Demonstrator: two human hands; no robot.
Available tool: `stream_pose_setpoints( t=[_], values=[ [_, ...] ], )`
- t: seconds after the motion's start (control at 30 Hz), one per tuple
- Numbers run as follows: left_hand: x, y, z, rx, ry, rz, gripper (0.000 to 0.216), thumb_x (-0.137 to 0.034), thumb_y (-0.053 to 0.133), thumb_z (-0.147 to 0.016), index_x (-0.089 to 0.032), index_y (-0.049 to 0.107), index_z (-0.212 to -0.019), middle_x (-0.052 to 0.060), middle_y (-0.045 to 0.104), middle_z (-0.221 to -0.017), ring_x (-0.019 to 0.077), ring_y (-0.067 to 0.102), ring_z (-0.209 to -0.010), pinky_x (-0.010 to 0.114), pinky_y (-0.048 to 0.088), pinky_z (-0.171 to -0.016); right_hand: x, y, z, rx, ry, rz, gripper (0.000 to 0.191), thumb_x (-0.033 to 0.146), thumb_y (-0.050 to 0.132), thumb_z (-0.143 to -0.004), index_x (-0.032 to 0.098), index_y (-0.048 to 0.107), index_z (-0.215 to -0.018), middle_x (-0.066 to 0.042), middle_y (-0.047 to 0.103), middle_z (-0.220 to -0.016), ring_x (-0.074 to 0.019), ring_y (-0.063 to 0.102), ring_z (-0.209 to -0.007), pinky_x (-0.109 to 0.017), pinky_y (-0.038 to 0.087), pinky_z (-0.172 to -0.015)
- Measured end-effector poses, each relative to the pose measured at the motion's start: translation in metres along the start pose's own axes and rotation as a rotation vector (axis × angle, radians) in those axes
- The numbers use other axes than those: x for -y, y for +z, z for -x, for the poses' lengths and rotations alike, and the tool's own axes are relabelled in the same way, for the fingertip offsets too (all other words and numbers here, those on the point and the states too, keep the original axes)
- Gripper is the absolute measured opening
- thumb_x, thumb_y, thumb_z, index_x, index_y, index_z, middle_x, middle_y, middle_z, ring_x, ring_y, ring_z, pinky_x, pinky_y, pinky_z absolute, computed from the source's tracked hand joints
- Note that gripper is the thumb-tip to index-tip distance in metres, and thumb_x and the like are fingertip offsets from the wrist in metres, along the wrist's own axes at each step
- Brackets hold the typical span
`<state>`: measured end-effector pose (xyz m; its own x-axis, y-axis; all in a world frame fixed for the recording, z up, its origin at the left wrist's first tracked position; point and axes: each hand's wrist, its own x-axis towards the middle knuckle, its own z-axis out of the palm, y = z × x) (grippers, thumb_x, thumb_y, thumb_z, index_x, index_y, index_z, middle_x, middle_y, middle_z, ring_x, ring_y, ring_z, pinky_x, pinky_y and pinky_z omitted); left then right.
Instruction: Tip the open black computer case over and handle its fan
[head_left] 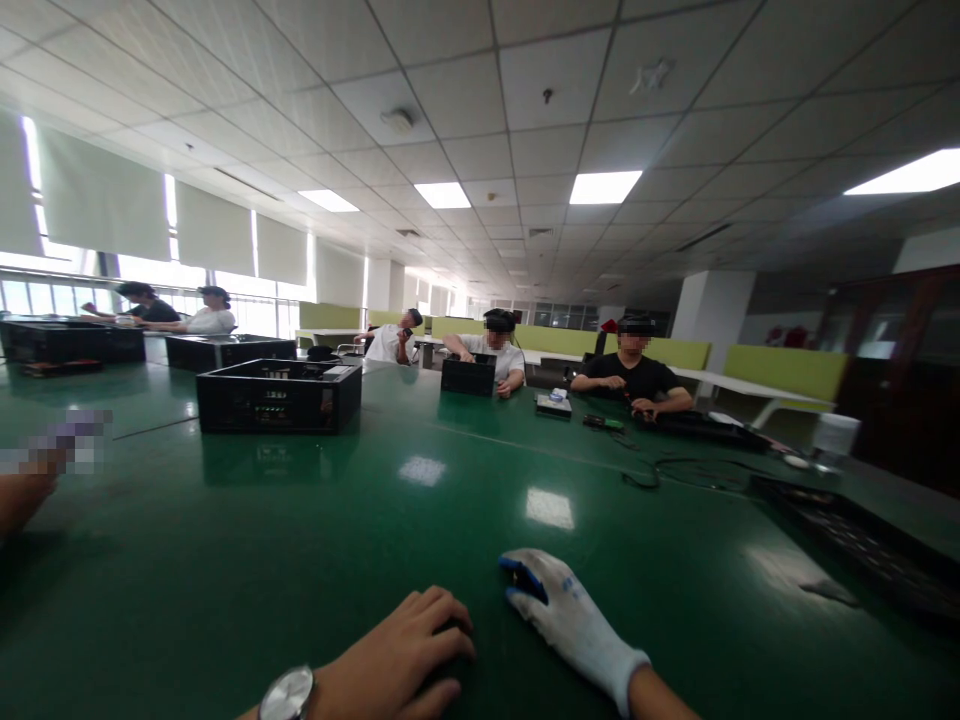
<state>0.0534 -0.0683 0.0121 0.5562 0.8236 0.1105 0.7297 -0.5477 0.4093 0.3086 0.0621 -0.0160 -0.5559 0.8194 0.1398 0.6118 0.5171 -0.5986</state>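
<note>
My left hand [405, 650], bare and with a silver watch [288, 694] on its wrist, is palm down over the green tabletop [315, 560]. Its fingers are slightly bent and apart, and nothing shows in them. To its right, my right hand [559, 610] wears a white work glove with blue on the palm side. Thumb and fingers stand apart around a dark gap, where I make out no held object. Both hands are low over the near part of the table, not touching each other.
Black computer cases [277, 400] stand on the left. Ahead, a person [487, 350] handles another case; a person in black [634, 375] works beside cables [675, 470] and a circuit board [602, 422]. A black panel [862, 540] lies right. Another person's hand [26, 490] reaches in left.
</note>
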Motion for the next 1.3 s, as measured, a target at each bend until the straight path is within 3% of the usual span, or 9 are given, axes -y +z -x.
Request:
stream_pose_setpoints(
  t=[0.17,0.5,0.67,0.8,0.93,1.07,1.13,1.2,1.3],
  values=[
    [0.000,-0.002,-0.002,0.007,0.006,-0.012,0.027,-0.027,0.056,-0.097,-0.026,0.059,-0.123,0.007,0.054,-0.138,0.0256,0.050,-0.126,0.043,0.043,-0.109,0.000,0.001,0.000,0.007,-0.002,-0.001,0.052,0.050,0.058,-0.093,0.030,0.057,-0.141,-0.006,0.053,-0.147,-0.0281,0.044,-0.139,-0.042,0.031,-0.120],
    [0.002,0.001,-0.002,-0.033,0.016,-0.018,0.030,-0.019,0.060,-0.091,-0.028,0.060,-0.120,0.005,0.056,-0.136,0.0250,0.052,-0.125,0.043,0.045,-0.107,-0.004,0.002,-0.003,-0.026,0.005,-0.005,0.052,0.046,0.054,-0.092,0.029,0.057,-0.141,-0.006,0.052,-0.149,-0.0287,0.042,-0.141,-0.043,0.029,-0.121],
    [0.009,0.008,-0.001,-0.089,0.065,-0.023,0.031,-0.012,0.057,-0.090,-0.027,0.060,-0.117,0.003,0.059,-0.132,0.0220,0.053,-0.122,0.039,0.047,-0.106,-0.017,-0.007,-0.014,-0.213,0.216,-0.121,0.066,0.054,0.039,-0.095,0.023,0.039,-0.153,-0.013,0.055,-0.144,-0.0327,0.051,-0.133,-0.048,0.041,-0.112],
    [0.012,0.010,-0.003,-0.219,0.114,-0.132,0.037,-0.010,0.052,-0.091,-0.025,0.056,-0.124,0.004,0.060,-0.131,0.0226,0.050,-0.128,0.040,0.045,-0.110,-0.037,-0.034,-0.022,-0.392,0.377,-0.220,0.071,0.053,0.035,-0.095,0.022,0.025,-0.158,-0.015,0.051,-0.146,-0.0350,0.051,-0.133,-0.048,0.043,-0.109],
    [0.004,-0.020,-0.052,-0.408,0.072,-0.377,0.042,-0.014,0.049,-0.096,-0.025,0.050,-0.137,0.004,0.055,-0.140,0.0207,0.043,-0.137,0.038,0.038,-0.119,-0.060,-0.061,-0.024,-0.493,0.478,-0.233,0.072,0.047,0.033,-0.094,0.014,0.024,-0.157,-0.021,0.050,-0.146,-0.0403,0.048,-0.135,-0.054,0.038,-0.112],
    [0.004,-0.080,-0.139,-0.568,-0.132,-0.499,0.043,-0.029,0.050,-0.102,-0.019,0.046,-0.144,0.010,0.047,-0.149,0.0251,0.037,-0.143,0.044,0.030,-0.123,-0.076,-0.066,-0.024,-0.506,0.466,-0.253,0.075,0.055,0.035,-0.091,0.017,0.029,-0.155,-0.018,0.050,-0.148,-0.0373,0.051,-0.134,-0.050,0.042,-0.110],
    [0.009,-0.108,-0.170,-0.594,-0.251,-0.506,0.038,-0.034,0.051,-0.102,-0.016,0.053,-0.135,0.013,0.054,-0.140,0.0279,0.047,-0.135,0.052,0.039,-0.115,-0.080,-0.064,-0.024,-0.493,0.435,-0.254,0.077,0.058,0.037,-0.089,0.017,0.033,-0.155,-0.016,0.053,-0.146,-0.0355,0.052,-0.134,-0.048,0.043,-0.110],
    [0.012,-0.127,-0.183,-0.566,-0.358,-0.501,0.033,-0.037,0.057,-0.100,-0.015,0.060,-0.124,0.011,0.062,-0.126,0.0264,0.060,-0.118,0.051,0.051,-0.101,-0.083,-0.062,-0.024,-0.482,0.403,-0.247,0.078,0.058,0.037,-0.087,0.016,0.040,-0.152,-0.015,0.055,-0.145,-0.0344,0.051,-0.135,-0.047,0.041,-0.112],
    [0.008,-0.138,-0.177,-0.484,-0.439,-0.498,0.032,-0.038,0.062,-0.098,-0.015,0.062,-0.120,0.009,0.065,-0.118,0.0223,0.066,-0.102,0.045,0.057,-0.089,-0.089,-0.061,-0.027,-0.488,0.379,-0.253,0.077,0.061,0.037,-0.085,0.019,0.048,-0.148,-0.014,0.057,-0.145,-0.0337,0.051,-0.136,-0.046,0.040,-0.113]
  ],
)
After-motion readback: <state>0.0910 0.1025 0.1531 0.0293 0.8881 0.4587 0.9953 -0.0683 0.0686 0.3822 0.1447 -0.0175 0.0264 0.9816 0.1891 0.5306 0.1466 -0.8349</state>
